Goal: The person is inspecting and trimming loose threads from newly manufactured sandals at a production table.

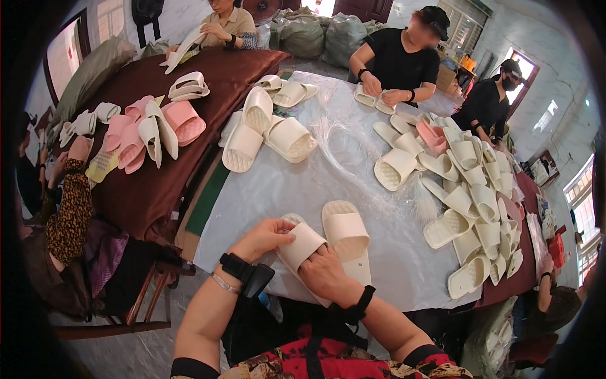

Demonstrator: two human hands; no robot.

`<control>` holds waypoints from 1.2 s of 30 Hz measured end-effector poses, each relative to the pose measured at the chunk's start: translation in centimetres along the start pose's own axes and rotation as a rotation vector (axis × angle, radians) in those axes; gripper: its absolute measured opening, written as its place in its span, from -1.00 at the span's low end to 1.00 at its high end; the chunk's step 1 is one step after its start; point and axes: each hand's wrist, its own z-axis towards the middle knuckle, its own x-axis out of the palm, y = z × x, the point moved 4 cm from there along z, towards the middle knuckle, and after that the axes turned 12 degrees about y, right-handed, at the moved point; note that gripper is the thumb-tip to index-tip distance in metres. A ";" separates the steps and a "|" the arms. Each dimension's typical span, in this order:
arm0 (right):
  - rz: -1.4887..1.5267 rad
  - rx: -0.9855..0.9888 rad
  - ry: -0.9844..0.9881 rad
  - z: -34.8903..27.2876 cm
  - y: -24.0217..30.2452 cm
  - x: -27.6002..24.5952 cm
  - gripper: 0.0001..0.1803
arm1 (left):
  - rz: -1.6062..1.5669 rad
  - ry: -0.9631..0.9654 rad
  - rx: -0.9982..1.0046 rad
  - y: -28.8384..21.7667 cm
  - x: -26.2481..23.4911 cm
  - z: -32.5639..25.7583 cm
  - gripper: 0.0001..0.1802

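Both hands, left hand [268, 235] and right hand [325, 273], clasping a cream slipper [302, 247] at the desk's [284, 183] near edge, long axis slanting away rightward, its mate [346, 235] just beside.

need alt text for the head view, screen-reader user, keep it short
A person's left hand and right hand grip a cream slide sandal at the near edge of a table covered in pale plastic sheet, its twin lying just right. More cream sandals are piled at right, pink ones at left, and other people work around the table.
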 end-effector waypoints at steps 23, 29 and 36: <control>0.105 0.069 -0.355 -9.7 -4.6 -17.3 -0.71 | 0.150 0.148 -0.050 -0.4 0.3 0.5 -0.56; 0.332 -0.063 -0.203 -11.4 -2.1 -16.6 -0.70 | 0.233 -0.034 0.042 -1.0 0.1 0.5 -0.57; 0.357 -0.304 -0.038 -10.2 0.7 -14.0 -0.62 | 0.071 -0.133 0.045 -0.6 -0.3 -0.3 -0.57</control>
